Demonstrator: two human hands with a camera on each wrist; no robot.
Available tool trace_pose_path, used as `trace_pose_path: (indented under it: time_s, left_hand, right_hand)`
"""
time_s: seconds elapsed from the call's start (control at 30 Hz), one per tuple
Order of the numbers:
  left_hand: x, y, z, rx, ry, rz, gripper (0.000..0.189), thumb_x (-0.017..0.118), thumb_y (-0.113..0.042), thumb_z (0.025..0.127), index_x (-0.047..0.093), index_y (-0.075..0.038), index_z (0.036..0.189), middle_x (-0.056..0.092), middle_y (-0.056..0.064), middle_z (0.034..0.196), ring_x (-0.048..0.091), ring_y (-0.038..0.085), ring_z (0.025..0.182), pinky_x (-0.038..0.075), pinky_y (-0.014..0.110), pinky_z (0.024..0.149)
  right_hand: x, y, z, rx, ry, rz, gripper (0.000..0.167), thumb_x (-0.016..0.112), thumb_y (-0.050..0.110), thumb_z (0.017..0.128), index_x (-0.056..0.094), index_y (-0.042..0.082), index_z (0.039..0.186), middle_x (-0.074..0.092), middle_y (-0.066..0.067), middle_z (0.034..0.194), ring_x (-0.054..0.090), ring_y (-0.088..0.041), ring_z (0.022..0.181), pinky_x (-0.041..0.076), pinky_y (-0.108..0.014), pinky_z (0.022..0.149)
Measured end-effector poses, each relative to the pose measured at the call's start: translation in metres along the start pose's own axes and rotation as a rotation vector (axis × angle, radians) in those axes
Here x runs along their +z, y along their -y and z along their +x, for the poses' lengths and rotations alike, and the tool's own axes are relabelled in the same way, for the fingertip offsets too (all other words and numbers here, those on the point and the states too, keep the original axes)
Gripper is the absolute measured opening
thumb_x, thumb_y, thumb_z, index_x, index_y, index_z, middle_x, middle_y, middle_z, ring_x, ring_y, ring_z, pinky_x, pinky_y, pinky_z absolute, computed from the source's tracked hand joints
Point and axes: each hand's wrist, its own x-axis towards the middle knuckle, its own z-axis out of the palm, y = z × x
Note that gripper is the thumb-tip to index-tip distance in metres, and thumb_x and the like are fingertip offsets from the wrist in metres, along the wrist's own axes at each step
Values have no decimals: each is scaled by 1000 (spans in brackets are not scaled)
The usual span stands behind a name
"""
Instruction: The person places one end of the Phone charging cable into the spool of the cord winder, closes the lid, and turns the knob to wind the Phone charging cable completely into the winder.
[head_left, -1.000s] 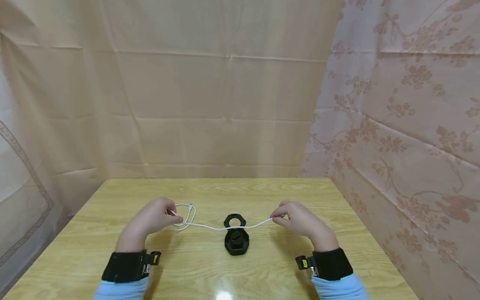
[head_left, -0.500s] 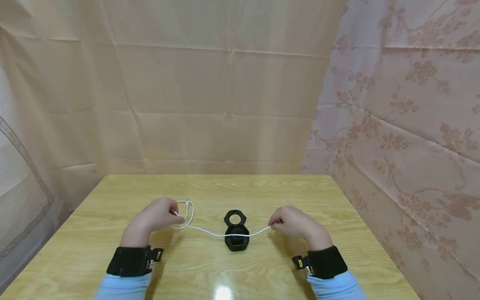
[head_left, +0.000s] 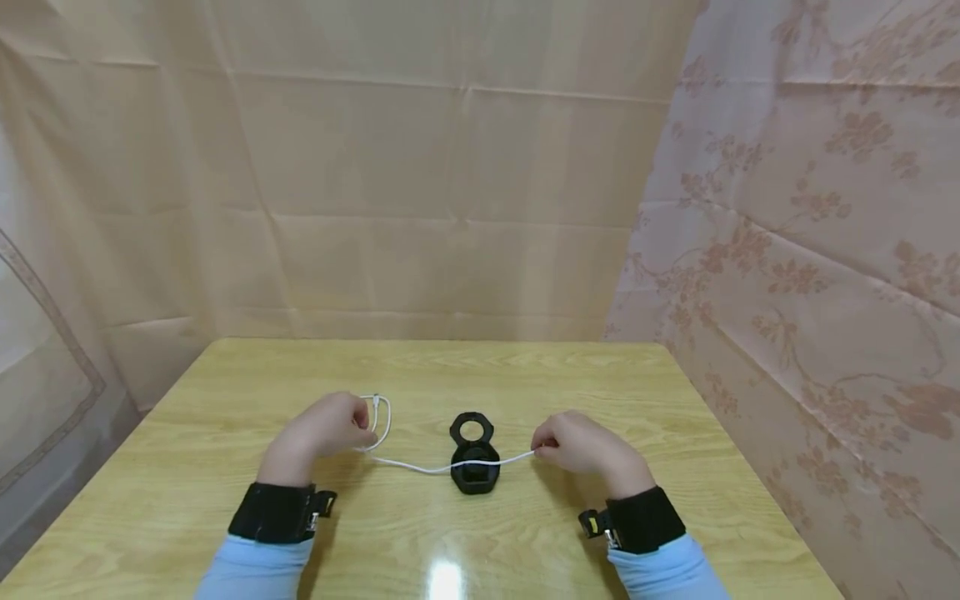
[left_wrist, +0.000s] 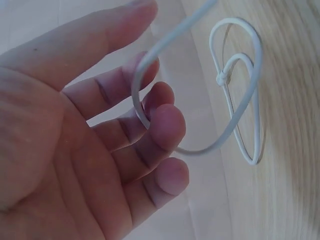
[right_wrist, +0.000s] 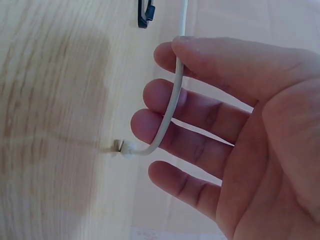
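A thin white cable (head_left: pixel 427 471) hangs slack between both hands, crossing in front of a black octagonal case (head_left: pixel 476 479) with a ring-shaped lid tipped back. My left hand (head_left: pixel 335 427) holds the cable's left part; the left wrist view has it threaded among curled fingers, the thumb lifted off. Beyond those fingers a cable loop (left_wrist: pixel 258 75) dangles by the tabletop. My right hand (head_left: pixel 581 447) pinches the cable between thumb and index finger, near one end. A small plug (right_wrist: pixel 125 147) sticks out past that hand's other fingertips. In the head view, both hands' fingertips are partly hidden.
The wooden table (head_left: pixel 480 550) spreads under both hands, its far edge against a beige curtain (head_left: pixel 420 208). A floral curtain (head_left: pixel 795 250) hangs along the right side. Each wrist wears a black strap (head_left: pixel 272 512) with a small camera.
Both hands have drawn slightly closer together. The cable sags more and now crosses the black case's base rather than its lid. The head view has tilted a little.
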Motion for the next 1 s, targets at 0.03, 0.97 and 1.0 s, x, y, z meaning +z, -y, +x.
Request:
trace_pose_path:
  time_s: [0.03, 0.97, 1.0]
  left_hand:
    - [1, -1, 1, 3, 0, 7, 24, 80, -12, 81, 59, -12, 70, 49, -4, 64, 45, 15, 60, 36, 31, 57]
    - [22, -28, 10, 128, -15, 35, 20, 77, -21, 93, 71, -6, 103, 67, 3, 99, 63, 26, 97, 51, 44, 87]
    - [24, -33, 10, 130, -7, 35, 19, 77, -22, 93, 70, -6, 103, 67, 2, 97, 63, 24, 93, 51, 43, 85]
  right_hand:
    - [0, 0, 0, 4, 1, -1, 12, 68, 9, 96, 77, 13, 89, 62, 12, 78, 52, -9, 69, 47, -32, 67]
    - [5, 6, 0, -40, 9, 67, 11, 69, 14, 99, 79, 14, 97, 67, 14, 88, 56, -6, 75, 50, -31, 70]
    - [5, 6, 0, -47, 7, 69, 11, 69, 14, 99, 79, 13, 97, 68, 14, 89, 57, -6, 75, 50, -31, 71]
